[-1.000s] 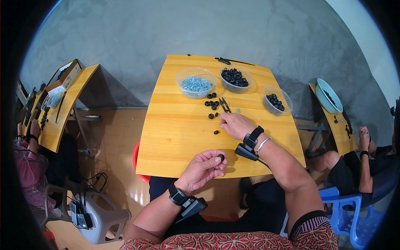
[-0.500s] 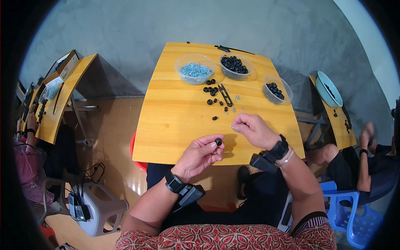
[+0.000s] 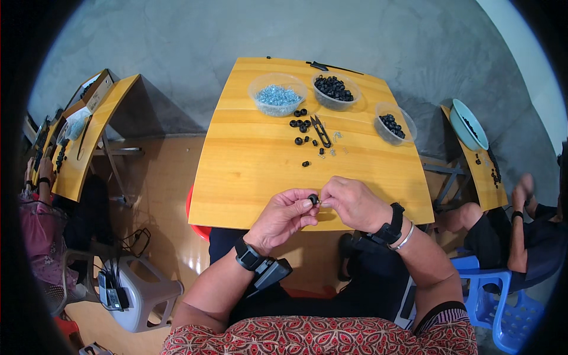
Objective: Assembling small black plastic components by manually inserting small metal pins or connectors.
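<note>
My left hand [image 3: 284, 219] pinches a small round black knob-like piece [image 3: 313, 199] between thumb and fingertips, over the table's near edge. Right against it, my right hand [image 3: 354, 204] holds a tiny shiny piece [image 3: 320, 205] in a pinch; its kind is too small to make out. The two hands nearly touch at the black piece. Beyond them on the table lie several loose black pieces [image 3: 299, 141], black thread snips [image 3: 320, 131] and a scatter of tiny shiny bits [image 3: 337, 135].
Along the table's [image 3: 248, 177] far side stand a clear bowl [image 3: 258, 87] of pale-blue shiny bits and another bowl [image 3: 355, 99] of black pieces. A third bowl [image 3: 386, 138] of black pieces is at right. Two people sit at side tables, left and right, the right one by a turquoise basin [image 3: 458, 118].
My right hand has come down and left to the black piece, bringing the tiny shiny piece against it. My left hand stays nearly in place, still holding the black piece.
</note>
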A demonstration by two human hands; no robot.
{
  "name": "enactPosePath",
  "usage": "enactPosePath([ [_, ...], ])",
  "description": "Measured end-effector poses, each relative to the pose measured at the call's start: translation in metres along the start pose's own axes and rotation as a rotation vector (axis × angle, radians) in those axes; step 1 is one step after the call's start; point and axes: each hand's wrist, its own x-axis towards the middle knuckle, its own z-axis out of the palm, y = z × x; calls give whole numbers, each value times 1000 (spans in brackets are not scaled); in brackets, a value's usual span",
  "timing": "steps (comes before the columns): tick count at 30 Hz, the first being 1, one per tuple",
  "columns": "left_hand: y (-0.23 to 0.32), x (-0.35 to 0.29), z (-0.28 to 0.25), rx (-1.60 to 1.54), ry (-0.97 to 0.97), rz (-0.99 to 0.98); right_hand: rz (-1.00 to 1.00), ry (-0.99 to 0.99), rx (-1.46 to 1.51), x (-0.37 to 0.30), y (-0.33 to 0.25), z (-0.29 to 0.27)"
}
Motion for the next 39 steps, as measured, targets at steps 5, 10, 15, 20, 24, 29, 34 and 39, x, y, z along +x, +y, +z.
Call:
enactPosePath([
  [5, -1, -1, -4, 22, -5, 17, -34, -13, -89, 7, -4, 0],
  [10, -1, 0, -3, 54, -23, -4, -51, -20, -131, 8, -4, -1],
  [15, -3, 0, -3, -26, -27, 11, 586, 140, 826, -9, 26, 7],
  [20, -3, 0, -7, -48, -71, 29, 573, 46, 1136, -15, 16, -1],
  [24, -3, -1, -9, -42, -97, 47, 467, 31, 1215, -17, 0, -6],
  [29, -2, -14, 11, 3, -135, 11, 436, -15, 1369, -41, -16, -5],
  [34, -7, -28, 41, -44, -223, 11, 448, 213, 1303, -52, -39, -2],
  [39, -15, -46, 57, -66, -156, -34, 327, 177, 1174, -68, -69, -14],
])
